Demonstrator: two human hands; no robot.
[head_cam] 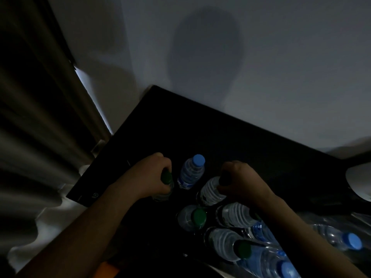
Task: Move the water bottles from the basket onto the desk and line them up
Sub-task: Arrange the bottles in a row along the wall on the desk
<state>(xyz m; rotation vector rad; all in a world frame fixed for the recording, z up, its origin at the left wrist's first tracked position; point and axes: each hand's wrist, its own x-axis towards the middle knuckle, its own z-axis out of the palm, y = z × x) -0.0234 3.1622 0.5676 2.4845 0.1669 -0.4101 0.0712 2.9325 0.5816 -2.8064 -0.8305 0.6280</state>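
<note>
Dim light is blurring the other bottles [234,216] crowding below your right wrist. Your left hand [149,174] is curling tightly round a green-capped bottle [166,179]. Your right hand [242,178] is gripping a dark-capped bottle [210,191] by the neck. Between both grips, a blue-capped bottle [191,172] is standing on the black desk [200,127].

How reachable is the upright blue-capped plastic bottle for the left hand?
Probably not yet: the blue-capped clear plastic bottle stands beside the left hand, but that hand grips a green-capped clear bottle.
</note>
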